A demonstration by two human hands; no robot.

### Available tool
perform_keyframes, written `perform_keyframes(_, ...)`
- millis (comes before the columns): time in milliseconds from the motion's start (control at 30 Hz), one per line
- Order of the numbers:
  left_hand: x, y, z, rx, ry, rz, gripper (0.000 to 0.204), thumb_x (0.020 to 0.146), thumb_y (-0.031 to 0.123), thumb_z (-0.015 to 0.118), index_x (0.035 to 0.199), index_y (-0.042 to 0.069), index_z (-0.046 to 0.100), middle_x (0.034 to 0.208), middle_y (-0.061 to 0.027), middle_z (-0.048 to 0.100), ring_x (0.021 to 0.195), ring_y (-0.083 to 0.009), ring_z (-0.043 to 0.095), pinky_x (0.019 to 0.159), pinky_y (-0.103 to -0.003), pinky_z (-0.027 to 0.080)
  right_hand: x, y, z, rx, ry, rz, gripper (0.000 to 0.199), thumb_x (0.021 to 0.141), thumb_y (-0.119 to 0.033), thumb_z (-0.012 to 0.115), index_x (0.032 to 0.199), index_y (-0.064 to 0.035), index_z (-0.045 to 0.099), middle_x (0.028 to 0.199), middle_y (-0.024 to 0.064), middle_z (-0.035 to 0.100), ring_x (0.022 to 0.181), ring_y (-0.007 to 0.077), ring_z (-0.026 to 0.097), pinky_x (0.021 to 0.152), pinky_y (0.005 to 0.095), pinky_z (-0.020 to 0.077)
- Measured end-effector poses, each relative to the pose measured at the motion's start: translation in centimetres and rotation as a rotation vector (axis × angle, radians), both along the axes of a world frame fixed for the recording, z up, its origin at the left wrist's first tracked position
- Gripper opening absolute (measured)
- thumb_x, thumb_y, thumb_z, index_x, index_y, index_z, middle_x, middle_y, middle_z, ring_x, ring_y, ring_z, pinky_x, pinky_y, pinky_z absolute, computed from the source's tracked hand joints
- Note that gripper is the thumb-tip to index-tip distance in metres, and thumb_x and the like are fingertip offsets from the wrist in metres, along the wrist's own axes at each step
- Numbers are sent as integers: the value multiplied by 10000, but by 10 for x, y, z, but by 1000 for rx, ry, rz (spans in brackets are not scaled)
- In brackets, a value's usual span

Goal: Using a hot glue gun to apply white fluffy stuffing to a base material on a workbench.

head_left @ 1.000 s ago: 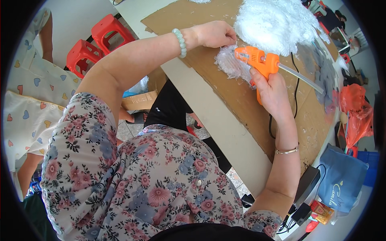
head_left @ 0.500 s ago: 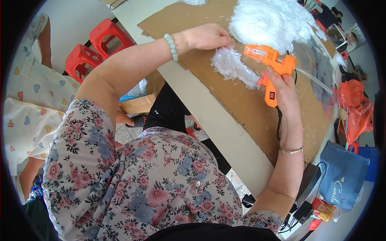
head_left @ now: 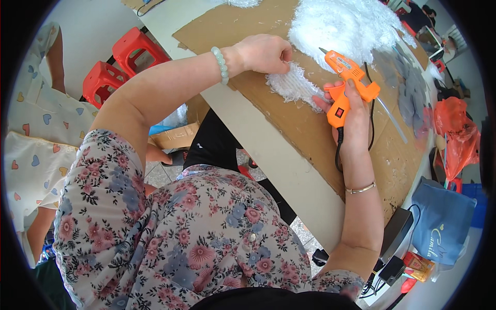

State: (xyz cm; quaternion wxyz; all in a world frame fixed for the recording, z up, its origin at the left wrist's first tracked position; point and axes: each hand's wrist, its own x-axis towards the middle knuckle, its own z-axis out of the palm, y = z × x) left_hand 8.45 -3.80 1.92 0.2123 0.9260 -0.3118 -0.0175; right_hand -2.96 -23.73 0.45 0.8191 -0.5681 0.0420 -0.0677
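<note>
A fringed white fabric strip (head_left: pixel 295 87) lies on the brown cardboard (head_left: pixel 305 137). Pinched fingers of my left hand (head_left: pixel 266 54) are at its far left end; the exact grip is partly hidden. An orange hot glue gun (head_left: pixel 338 106) is in my right hand (head_left: pixel 356 116), which is wrapped around its handle. The gun's metal tip points up and left, apart from the strip, in front of the fluffy white pile (head_left: pixel 330 26). A clear glue stick (head_left: pixel 392 121) sticks out of the gun's back. Some right fingertips reach to the strip's near end.
The cardboard covers much of a white table (head_left: pixel 279 150). A black cord (head_left: pixel 338 150) hangs from the gun. On the right are a red plastic bag (head_left: pixel 454 129), a blue bag (head_left: pixel 442 222) and a black box (head_left: pixel 397 235). Red stools (head_left: pixel 137 49) and another person (head_left: pixel 41 119) are at left.
The glue gun has tilted, its tip swinging up and away from the strip. My right hand has moved a little left. My left hand and the strip have shifted slightly left.
</note>
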Motion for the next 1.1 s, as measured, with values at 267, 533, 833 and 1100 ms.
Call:
perform_keyframes(267,4,-6,-3,53,108,-7,246,737,209,649,892,22,613,795,-66,617,756,-185,591,681,-304,481,2,1,-8,-34,-2,-35,256,931,-245,491,992,2,517,892,126,585,782,163,561,752,393,557)
perform_keyframes(533,2,-10,1,145,154,-56,320,706,229,651,936,13,601,853,-90,620,814,-214,597,715,-321,483,3,0,-13,-80,-12,-21,242,930,-246,507,968,-8,529,879,115,590,763,158,566,733,367,552)
perform_keyframes(833,-21,3,-2,65,156,-57,427,690,223,662,1057,21,577,828,-91,601,814,-238,596,721,-330,484,4,1,-16,-180,1,33,268,924,-275,519,971,-12,545,896,109,610,763,171,595,714,326,530)
perform_keyframes(1100,-15,4,-6,-115,315,-64,574,693,220,688,1206,14,532,869,-84,609,798,-190,592,708,-304,485,9,4,-15,-208,34,85,294,925,-290,513,991,-5,550,919,115,619,778,206,625,717,318,510)
